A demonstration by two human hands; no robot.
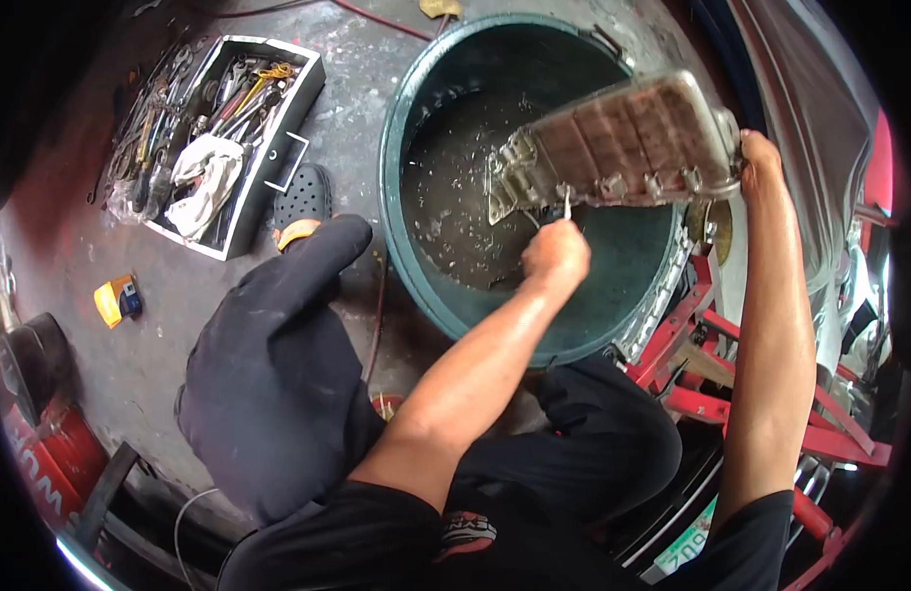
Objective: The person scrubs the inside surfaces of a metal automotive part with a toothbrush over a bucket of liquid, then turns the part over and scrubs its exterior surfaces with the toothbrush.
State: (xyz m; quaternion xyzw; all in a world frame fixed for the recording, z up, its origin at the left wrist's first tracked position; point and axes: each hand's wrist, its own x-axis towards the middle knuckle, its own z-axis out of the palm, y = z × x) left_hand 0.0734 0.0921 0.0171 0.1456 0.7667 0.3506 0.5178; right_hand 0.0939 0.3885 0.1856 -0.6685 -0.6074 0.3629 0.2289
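Note:
A ribbed, dirty metal oil pan (628,138) is tilted above a large green tub (394,231). At its right end, my right hand (761,161) is closed around the edge; part of the fingers is hidden behind the metal. My left hand (558,252) is a fist below the pan's lower edge, around a slim tool (568,205) with a pale upper end that meets or nearly meets the pan's flange. What kind of tool it is, I cannot make out. Dark, murky liquid (465,187) with light specks lies in the tub.
An open drawer-like toolbox (240,212) full of wrenches and a white rag (204,187) sits at the left, loose tools beside it. A yellow-and-black object (117,299) lies on the floor. Red metal framework (687,325) stands close at the right, near a grey cover (820,128).

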